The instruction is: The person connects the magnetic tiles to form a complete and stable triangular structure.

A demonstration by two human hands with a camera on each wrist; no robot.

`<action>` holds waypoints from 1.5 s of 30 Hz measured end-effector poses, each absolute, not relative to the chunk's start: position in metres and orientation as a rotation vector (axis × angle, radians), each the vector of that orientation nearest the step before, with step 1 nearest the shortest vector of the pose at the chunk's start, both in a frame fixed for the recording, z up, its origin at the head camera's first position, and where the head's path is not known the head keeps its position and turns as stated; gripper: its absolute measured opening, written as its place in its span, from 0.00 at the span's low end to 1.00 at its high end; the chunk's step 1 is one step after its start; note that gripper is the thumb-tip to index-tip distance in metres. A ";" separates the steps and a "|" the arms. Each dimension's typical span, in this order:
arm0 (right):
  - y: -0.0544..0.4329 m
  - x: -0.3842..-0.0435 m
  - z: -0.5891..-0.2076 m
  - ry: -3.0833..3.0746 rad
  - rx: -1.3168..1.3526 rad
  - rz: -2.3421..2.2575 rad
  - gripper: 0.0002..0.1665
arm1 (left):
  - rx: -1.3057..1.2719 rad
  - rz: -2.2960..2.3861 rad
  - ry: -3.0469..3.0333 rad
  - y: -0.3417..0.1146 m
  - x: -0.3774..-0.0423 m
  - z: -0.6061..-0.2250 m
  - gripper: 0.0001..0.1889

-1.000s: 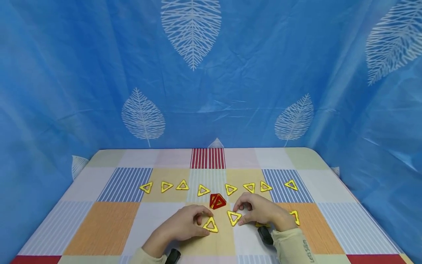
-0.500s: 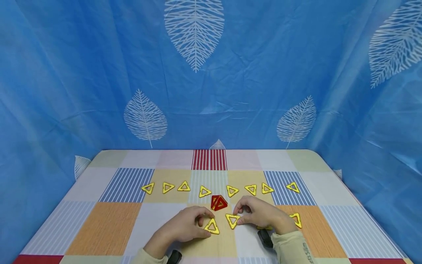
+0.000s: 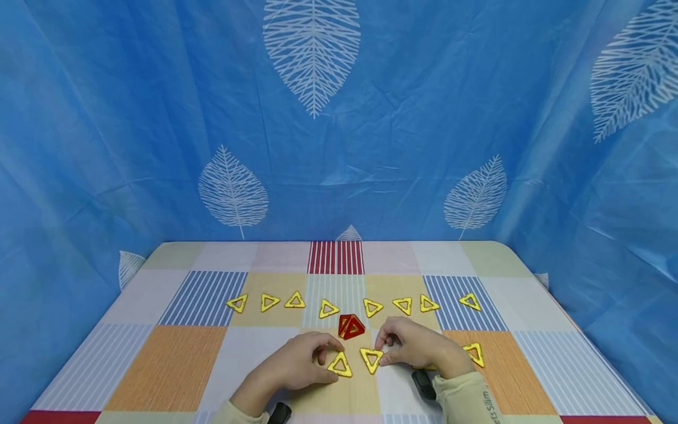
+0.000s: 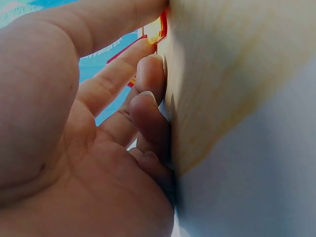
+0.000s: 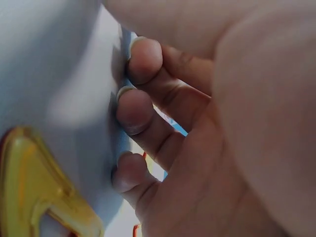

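Observation:
Low on the table in the head view, my left hand (image 3: 304, 360) holds a yellow triangular frame tile (image 3: 346, 364) between thumb and index finger, its tip pointing away from me. Across a small gap, my right hand (image 3: 418, 346) pinches a second yellow triangle tile by its right side; this one points toward me. Just beyond both tiles stands a small red pyramid (image 3: 356, 323) of triangular pieces. In the left wrist view the other fingers (image 4: 148, 111) curl against the tabletop, and the held tile is hidden. A yellow tile (image 5: 22, 182) lies beside the right hand's curled fingers (image 5: 134, 111).
Several yellow triangle tiles form a loose row beyond the hands, from the left one (image 3: 243, 303) to the right one (image 3: 475, 304). Another tile (image 3: 478, 355) lies right of the right forearm. One more is mostly hidden under the right wrist. A blue curtain (image 3: 339, 147) surrounds the table.
The tile at my right hand has slid slightly left and toward me, closer to the left tile. My left hand and its tile stay nearly still.

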State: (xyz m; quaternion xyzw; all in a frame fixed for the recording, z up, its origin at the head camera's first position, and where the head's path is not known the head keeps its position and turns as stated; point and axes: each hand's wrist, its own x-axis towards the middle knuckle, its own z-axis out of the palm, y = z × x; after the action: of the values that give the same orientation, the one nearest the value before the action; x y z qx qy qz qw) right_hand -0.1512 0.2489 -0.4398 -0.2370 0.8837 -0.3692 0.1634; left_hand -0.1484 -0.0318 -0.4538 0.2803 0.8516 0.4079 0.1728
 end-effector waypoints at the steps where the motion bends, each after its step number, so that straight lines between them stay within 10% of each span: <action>1: 0.249 -0.151 -0.440 2.516 -0.681 -1.055 0.10 | 0.798 1.155 2.418 -0.032 -0.148 -0.454 0.18; 45: 0.206 -0.152 -0.441 2.408 -0.817 -1.299 0.15 | 0.784 1.121 2.482 -0.027 -0.146 -0.450 0.19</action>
State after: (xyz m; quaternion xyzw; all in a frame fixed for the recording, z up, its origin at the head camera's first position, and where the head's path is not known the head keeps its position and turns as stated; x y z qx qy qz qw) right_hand -0.1524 0.2064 -0.4412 -0.2833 0.8348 -0.4501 0.1425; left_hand -0.1459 -0.0269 -0.4496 0.2734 0.8655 0.3908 0.1531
